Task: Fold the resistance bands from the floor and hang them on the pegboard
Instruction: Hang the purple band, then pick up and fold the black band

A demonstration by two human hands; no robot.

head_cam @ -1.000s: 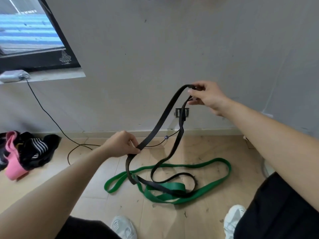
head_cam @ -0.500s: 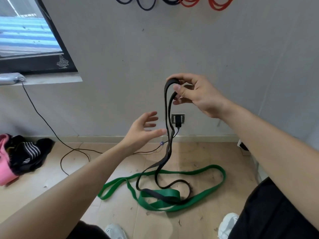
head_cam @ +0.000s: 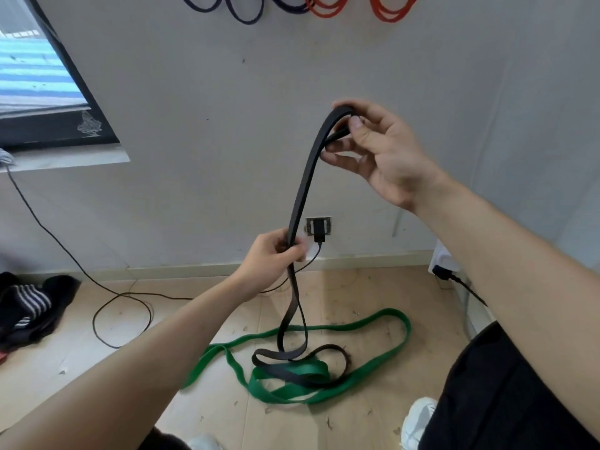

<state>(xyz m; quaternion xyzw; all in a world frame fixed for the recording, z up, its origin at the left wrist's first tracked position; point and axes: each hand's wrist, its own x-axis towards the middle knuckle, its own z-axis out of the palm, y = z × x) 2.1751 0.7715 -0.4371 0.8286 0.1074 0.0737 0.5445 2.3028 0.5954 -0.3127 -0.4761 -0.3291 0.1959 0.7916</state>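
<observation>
A long black resistance band [head_cam: 303,186] hangs from my right hand [head_cam: 380,151], which pinches its folded top end at chest height in front of the wall. My left hand [head_cam: 271,261] grips both strands lower down. The band's tail loops on the wooden floor, lying over a green resistance band [head_cam: 376,321] spread out there. Dark blue bands [head_cam: 242,14] and red bands [head_cam: 388,14] hang at the top of the wall; their pegs are out of view.
A wall socket with a black plug [head_cam: 318,227] sits behind the band. A black cable [head_cam: 123,297] trails over the floor from the window sill. Dark clothes [head_cam: 26,306] lie at the left. My white shoes [head_cam: 417,417] stand near the green band.
My left hand, open beside the band half a second ago, has closed round both strands. My right hand has stayed raised with the top end.
</observation>
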